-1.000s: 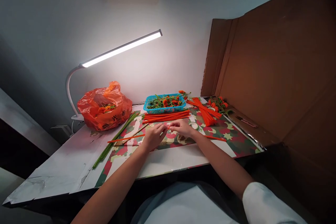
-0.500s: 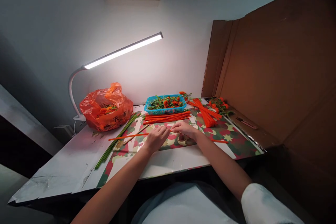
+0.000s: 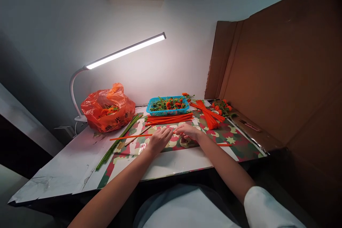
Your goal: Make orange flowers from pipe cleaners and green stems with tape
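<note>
The orange chenille stem [image 3: 130, 137] runs toward nine o'clock from your left hand [image 3: 160, 139], which pinches it. Your right hand [image 3: 188, 131] curls at three o'clock; whether it grips, I cannot tell. The stem looks light, soft, bendy; pinch near its end. Its free length crosses a wooden stick [image 3: 143, 132] and green stems [image 3: 109, 154], likely snags; red-orange stems [image 3: 169, 118] lie toward twelve.

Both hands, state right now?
Left hand: closed, holding the orange stick.
Right hand: curled near the stick's end; grip can't be told.
</note>
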{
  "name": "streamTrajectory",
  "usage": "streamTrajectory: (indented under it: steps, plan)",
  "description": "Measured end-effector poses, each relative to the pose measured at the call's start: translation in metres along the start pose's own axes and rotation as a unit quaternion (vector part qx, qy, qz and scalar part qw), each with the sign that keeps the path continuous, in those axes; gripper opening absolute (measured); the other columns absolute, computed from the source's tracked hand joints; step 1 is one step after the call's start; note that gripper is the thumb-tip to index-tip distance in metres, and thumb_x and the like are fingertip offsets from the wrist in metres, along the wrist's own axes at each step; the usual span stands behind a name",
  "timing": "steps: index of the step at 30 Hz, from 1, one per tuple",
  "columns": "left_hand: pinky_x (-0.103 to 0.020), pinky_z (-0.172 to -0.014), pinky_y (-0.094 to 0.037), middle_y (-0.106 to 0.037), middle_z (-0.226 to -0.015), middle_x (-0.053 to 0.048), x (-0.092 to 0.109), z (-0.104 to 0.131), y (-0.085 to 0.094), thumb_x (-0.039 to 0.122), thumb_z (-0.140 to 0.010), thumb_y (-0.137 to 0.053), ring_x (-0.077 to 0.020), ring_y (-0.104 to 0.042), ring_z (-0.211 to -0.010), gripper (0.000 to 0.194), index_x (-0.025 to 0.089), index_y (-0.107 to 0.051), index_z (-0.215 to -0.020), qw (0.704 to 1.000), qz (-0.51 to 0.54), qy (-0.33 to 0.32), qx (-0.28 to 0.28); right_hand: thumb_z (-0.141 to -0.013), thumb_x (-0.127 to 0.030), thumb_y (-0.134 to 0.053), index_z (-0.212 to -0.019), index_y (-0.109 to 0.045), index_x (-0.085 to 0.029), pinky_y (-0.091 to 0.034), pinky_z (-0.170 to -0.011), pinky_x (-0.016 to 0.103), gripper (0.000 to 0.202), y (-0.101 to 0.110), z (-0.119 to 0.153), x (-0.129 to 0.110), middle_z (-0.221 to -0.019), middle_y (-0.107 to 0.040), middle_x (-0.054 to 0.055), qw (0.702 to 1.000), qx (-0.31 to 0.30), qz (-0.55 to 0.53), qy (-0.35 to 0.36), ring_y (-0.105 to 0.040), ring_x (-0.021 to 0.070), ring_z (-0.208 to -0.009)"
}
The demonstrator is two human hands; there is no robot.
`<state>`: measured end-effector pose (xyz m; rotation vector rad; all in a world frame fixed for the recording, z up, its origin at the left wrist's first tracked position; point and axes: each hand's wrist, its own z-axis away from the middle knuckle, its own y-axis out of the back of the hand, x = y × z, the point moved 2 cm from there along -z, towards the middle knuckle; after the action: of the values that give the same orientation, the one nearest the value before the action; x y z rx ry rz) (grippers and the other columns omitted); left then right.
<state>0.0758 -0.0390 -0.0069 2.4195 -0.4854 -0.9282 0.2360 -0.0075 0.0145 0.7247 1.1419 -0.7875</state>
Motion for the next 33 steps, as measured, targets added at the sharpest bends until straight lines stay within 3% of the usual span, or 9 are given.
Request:
streamTrajectory:
  steps: [6,14,23,33]
  plan:
    - [-0.030,-0.058,-0.029,-0.053,-0.068,-0.001,0.000,0.001,-0.002,0.012,-0.090,-0.045,-0.0149,-0.048,-0.065,0.018,0.018,-0.054,-0.075,1.000,-0.008,-0.004,0.001,-0.066,-0.017,-0.059,-0.065,-0.054,-0.013,-0.012,-0.037,0.015,0.007,0.002,-0.008,0.003,-0.058,-0.041,-0.005,1.000,-0.009,0.007,-0.012,-0.027,0.0025,-0.046]
    - [-0.030,-0.058,-0.031,-0.052,-0.068,-0.001,0.001,-0.001,0.001,0.012,-0.090,-0.045,-0.0144,-0.048,-0.066,0.018,0.018,-0.052,-0.074,1.000,-0.007,-0.024,0.008,-0.067,-0.019,-0.059,-0.059,-0.041,-0.016,-0.014,-0.036,0.016,0.020,0.005,-0.006,0.004,-0.051,-0.031,-0.007,0.997,-0.045,0.025,-0.059,-0.022,0.0026,-0.042]
    - [-0.030,-0.059,-0.031,-0.053,-0.070,-0.001,0.001,-0.002,0.001,0.010,-0.090,-0.044,-0.0144,-0.049,-0.068,0.018,0.018,-0.052,-0.076,1.000,0.007,-0.011,-0.006,-0.069,-0.021,-0.053,-0.059,-0.039,-0.017,-0.012,-0.036,0.017,0.018,-0.003,-0.008,0.003,-0.048,-0.029,-0.009,0.993,-0.089,-0.005,-0.078,-0.018,0.0028,-0.040]
    - [-0.030,-0.058,-0.030,-0.054,-0.070,-0.003,0.000,-0.002,-0.001,0.011,-0.091,-0.043,-0.0148,-0.049,-0.066,0.021,0.018,-0.052,-0.073,0.999,0.031,0.012,-0.015,-0.065,-0.017,-0.050,-0.056,-0.039,-0.017,-0.012,-0.037,0.018,0.014,-0.005,-0.012,0.007,-0.046,-0.029,-0.009,0.997,-0.049,-0.042,-0.053,-0.016,0.0031,-0.040]
